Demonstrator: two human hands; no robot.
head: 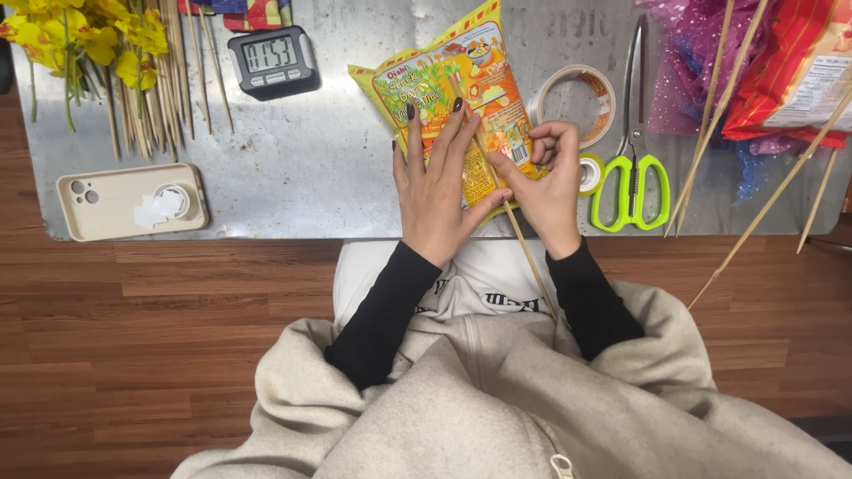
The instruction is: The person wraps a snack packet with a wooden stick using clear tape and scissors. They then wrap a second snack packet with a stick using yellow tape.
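Snack bag (pixel 448 84), yellow-orange, light and crinkly, lies on the metal table (pixel 311 168), left hand (pixel 435 191) pressing it flat with spread fingers, right hand (pixel 546 182) pinching a thin, stiff bamboo skewer (pixel 524 244) against it, green scissors (pixel 632 182) nearby.

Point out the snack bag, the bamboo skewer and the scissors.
snack bag (pixel 444 75), head view, upper printed front.
bamboo skewer (pixel 532 262), head view, bare shaft below the hands.
scissors (pixel 632 191), head view, green handles.
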